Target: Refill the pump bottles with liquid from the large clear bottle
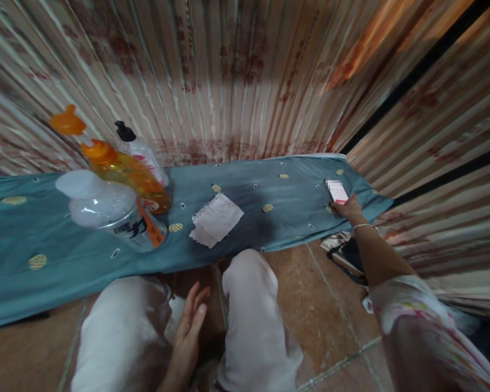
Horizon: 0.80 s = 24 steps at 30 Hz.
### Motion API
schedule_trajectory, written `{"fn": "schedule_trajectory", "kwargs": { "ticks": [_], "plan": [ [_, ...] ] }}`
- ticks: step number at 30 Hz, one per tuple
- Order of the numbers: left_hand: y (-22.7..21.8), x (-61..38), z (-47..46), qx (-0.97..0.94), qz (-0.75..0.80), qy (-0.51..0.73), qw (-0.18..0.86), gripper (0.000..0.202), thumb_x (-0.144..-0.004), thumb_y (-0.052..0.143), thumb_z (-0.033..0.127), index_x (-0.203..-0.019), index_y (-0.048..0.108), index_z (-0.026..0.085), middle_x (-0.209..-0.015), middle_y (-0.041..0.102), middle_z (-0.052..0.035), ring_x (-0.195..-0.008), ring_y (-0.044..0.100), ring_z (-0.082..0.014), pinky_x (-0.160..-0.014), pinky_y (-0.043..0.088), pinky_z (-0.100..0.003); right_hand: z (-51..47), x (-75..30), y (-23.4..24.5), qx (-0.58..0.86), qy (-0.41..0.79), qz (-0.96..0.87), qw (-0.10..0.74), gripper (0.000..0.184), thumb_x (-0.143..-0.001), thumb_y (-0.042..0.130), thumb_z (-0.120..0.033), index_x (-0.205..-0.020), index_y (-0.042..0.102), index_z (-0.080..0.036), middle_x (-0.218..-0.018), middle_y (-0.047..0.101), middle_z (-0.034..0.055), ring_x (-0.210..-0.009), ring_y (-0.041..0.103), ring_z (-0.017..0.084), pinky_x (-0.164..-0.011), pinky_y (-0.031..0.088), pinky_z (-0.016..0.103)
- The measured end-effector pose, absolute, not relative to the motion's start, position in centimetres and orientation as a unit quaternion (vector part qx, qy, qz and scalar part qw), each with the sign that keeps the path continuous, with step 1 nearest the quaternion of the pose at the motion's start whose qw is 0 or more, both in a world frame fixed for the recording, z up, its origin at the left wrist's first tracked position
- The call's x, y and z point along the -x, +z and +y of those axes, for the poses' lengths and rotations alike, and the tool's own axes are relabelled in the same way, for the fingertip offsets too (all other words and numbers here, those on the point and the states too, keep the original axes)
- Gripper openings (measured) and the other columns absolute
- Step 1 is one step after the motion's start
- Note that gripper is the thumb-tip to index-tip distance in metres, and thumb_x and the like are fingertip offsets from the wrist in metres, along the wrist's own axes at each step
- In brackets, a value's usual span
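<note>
My right hand (348, 209) reaches out to the far right end of the covered table and grips the near edge of a phone (338, 193). The phone's lit screen faces up, low over the cloth; whether it touches the cloth I cannot tell. Between my knees, below the table edge, my left hand (191, 318) has its fingers stretched out and holds nothing. A crumpled whitish piece of cloth or paper (216, 219) with a ragged edge lies in the middle of the table, apart from both hands.
At left stand a large clear plastic container (106, 209), an orange pump bottle (133, 177) and a clear bottle with a black pump (145, 155). A teal patterned cloth (281, 190) covers the narrow table. Pleated curtains (228, 81) hang behind. A bag (349, 253) sits on the tiled floor.
</note>
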<state>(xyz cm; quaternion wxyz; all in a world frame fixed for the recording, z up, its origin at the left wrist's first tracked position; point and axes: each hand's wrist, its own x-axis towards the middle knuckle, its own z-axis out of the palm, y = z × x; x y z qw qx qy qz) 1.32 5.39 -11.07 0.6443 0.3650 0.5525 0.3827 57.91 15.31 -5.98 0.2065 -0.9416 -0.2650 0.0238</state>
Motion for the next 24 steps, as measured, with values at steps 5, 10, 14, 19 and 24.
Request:
{"fn": "schedule_trajectory", "kwargs": {
  "ticks": [5, 10, 14, 19, 24],
  "plan": [
    [-13.2, -1.3, 5.0, -0.343, 0.553, 0.407, 0.642, 0.075, -0.081, 0.069, 0.062, -0.144, 0.053, 0.025, -0.136, 0.065, -0.0140, -0.138, 0.051, -0.0326, -0.120, 0.031, -0.049, 15.9, -58.0, -5.4, 0.957, 0.039, -0.227, 0.179, 0.076, -0.074, 0.075, -0.023, -0.137, 0.044, 0.004, -0.121, 0.061, 0.0368, -0.110, 0.065, 0.036, -0.085, 0.049, 0.040],
    [-13.7, -1.2, 4.7, -0.338, 0.540, 0.417, 0.648, 0.071, -0.083, 0.068, 0.058, -0.144, 0.053, 0.025, -0.138, 0.063, -0.0149, -0.136, 0.053, -0.0316, -0.119, 0.032, -0.050, 16.2, -55.6, -5.3, 0.949, -0.004, -0.249, 0.195, 0.074, -0.078, 0.069, -0.024, -0.139, 0.040, 0.006, -0.135, 0.047, 0.0451, -0.130, 0.051, 0.044, -0.098, 0.041, 0.049],
    [-12.5, -1.1, 4.7, -0.350, 0.533, 0.418, 0.647, 0.074, -0.081, 0.070, 0.059, -0.144, 0.053, 0.023, -0.135, 0.065, -0.0157, -0.133, 0.056, -0.0320, -0.117, 0.035, -0.050, 16.9, -52.3, -5.6, 0.912, -0.022, -0.342, 0.226, 0.072, -0.079, 0.063, -0.026, -0.141, 0.040, 0.003, -0.143, 0.047, 0.0380, -0.140, 0.043, 0.039, -0.110, 0.036, 0.046],
    [-11.1, -1.1, 4.1, -0.374, 0.516, 0.416, 0.649, 0.076, -0.082, 0.071, 0.057, -0.146, 0.050, 0.022, -0.137, 0.063, -0.0163, -0.133, 0.055, -0.0317, -0.114, 0.041, -0.049, 18.5, -44.9, -5.8, 0.823, -0.019, -0.476, 0.309, 0.071, -0.077, 0.058, -0.035, -0.137, 0.046, 0.001, -0.143, 0.052, 0.0333, -0.138, 0.048, 0.040, -0.113, 0.039, 0.054],
    [-9.8, -1.0, 3.8, -0.371, 0.487, 0.460, 0.643, 0.079, -0.077, 0.075, 0.057, -0.145, 0.051, 0.023, -0.139, 0.061, -0.0177, -0.133, 0.056, -0.0335, -0.111, 0.044, -0.050, 19.9, -34.4, -5.3, 0.730, 0.035, -0.576, 0.365, 0.066, -0.082, 0.055, -0.042, -0.139, 0.051, -0.008, -0.144, 0.057, 0.0261, -0.134, 0.055, 0.034, -0.113, 0.043, 0.052]
  ]
}}
